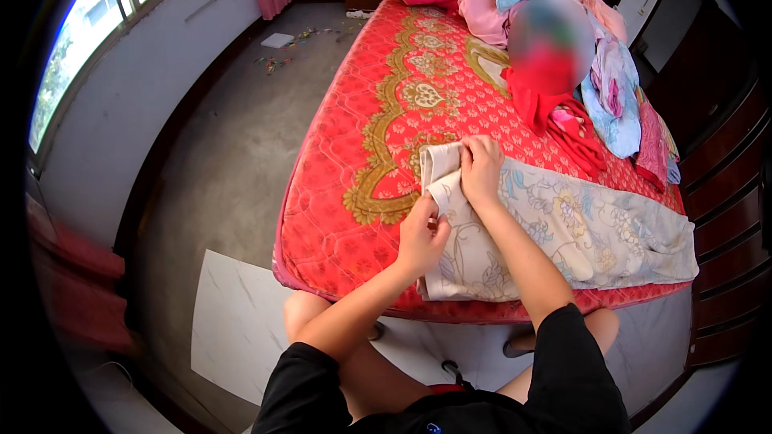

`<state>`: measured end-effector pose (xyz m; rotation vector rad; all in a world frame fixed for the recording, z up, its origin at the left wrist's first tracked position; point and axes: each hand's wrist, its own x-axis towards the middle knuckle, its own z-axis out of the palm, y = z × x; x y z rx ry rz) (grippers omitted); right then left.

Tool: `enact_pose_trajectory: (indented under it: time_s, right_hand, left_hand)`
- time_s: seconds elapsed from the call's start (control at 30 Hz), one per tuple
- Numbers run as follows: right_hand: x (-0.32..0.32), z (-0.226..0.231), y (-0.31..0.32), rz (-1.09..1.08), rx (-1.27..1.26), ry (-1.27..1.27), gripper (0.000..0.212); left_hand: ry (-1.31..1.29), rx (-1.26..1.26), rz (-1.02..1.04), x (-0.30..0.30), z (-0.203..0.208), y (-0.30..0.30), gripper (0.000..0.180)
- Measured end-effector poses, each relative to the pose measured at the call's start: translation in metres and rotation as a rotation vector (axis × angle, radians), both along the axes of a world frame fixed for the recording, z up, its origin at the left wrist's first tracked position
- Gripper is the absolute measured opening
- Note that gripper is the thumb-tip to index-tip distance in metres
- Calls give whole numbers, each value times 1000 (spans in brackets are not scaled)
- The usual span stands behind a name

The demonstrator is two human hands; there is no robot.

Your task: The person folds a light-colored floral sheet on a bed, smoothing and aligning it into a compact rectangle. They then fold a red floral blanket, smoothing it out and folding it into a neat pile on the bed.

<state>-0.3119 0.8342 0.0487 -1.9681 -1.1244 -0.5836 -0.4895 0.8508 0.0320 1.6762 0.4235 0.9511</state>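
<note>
The folding looks partly done. The patterned cloth (595, 229) lies along the near edge of the red bed (326, 169), in a long strip running rightward from the person's hands. Its left end has been turned back on itself into several layers, with the pale underside showing at the edges, while the long right part lies flatter, a little creased and not yet taken into those layers; that stretch seems to be the larger share left. The left grip (424, 237) is closed on the lower edge of the turned-back end, thumb against fingers. The right grip (482, 169) rests at its upper edge, touching the layers, but the fingertips are partly hidden, so I cannot tell whether it is clamped. Beyond, a red cloth (535, 104) lies crumpled, and a pile (611, 112) of pink and blue fabric sits loose along the bed's far right side, showing no neat folds.
</note>
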Motion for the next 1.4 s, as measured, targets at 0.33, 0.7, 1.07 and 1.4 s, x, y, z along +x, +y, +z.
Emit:
enact_pose_trajectory:
  time_s: [0.33, 0.7, 1.07, 1.4]
  right_hand:
    - [-13, -25, -36, 139, -238, 178, 47]
    - [-28, 39, -36, 122, 491, 83, 14]
    - [-71, -5, -74, 300, -35, 320, 33]
    - [-140, 19, -133, 402, -546, -172, 17]
  left_hand:
    - [135, -43, -99, 15, -28, 27, 37]
    - [-83, 487, -34, 0, 21, 18, 56]
    - [448, -173, -169, -7, -17, 41, 68]
    - [467, -428, -177, -4, 3, 44, 48]
